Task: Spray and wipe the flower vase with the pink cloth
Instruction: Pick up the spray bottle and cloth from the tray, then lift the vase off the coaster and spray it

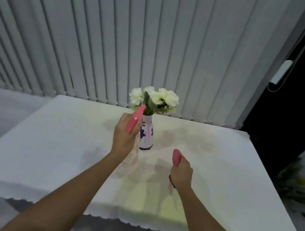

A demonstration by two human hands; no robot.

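Vase (146, 132), white ceramic with blue floral painting and no legible writing, tapers upward, holds cream flowers (155, 98), and stands on the white-clothed surface (64, 141). Left hand (125, 135), just beside it, clasps a pink-headed spray bottle (134, 120). Right hand (182, 174), nearer the viewer, clenches the pink cloth (176, 156).

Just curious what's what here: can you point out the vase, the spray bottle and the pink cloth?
vase (147, 134), head view, painted body.
spray bottle (134, 120), head view, pink head.
pink cloth (176, 157), head view, bunched top end.

Bare tablecloth (219, 165) right of vase (147, 134)
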